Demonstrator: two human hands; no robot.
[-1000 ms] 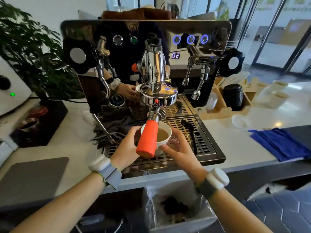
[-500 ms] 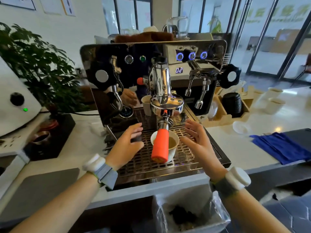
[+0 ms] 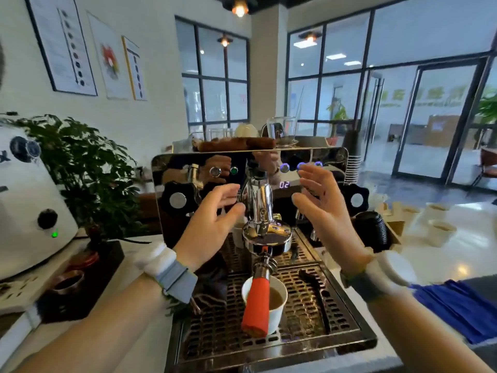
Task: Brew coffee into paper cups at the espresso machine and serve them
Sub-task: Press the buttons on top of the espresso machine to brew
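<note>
A white paper cup (image 3: pixel 277 309) holding light brown coffee stands on the drip tray grate (image 3: pixel 304 329) of the chrome espresso machine (image 3: pixel 328 160). The portafilter's orange handle (image 3: pixel 255 305) juts out over the cup's near rim and hides part of it. My left hand (image 3: pixel 212 224) and my right hand (image 3: pixel 322 208) are raised in front of the machine, on either side of the chrome brew group (image 3: pixel 263 211), fingers spread, palms facing each other, holding nothing. Both hands are well above the cup.
A white grinder (image 3: pixel 29 211) and a potted plant (image 3: pixel 88 168) stand at the left. At the right are a stack of black lids (image 3: pixel 372 232), more paper cups (image 3: pixel 441 230) on the white counter, and a blue cloth (image 3: pixel 457 305). A dark brush (image 3: pixel 314 292) lies on the grate.
Both hands let go of the cup and rose to brew-group height, spread open. The cup stays on the grate. The view has tilted upward.
</note>
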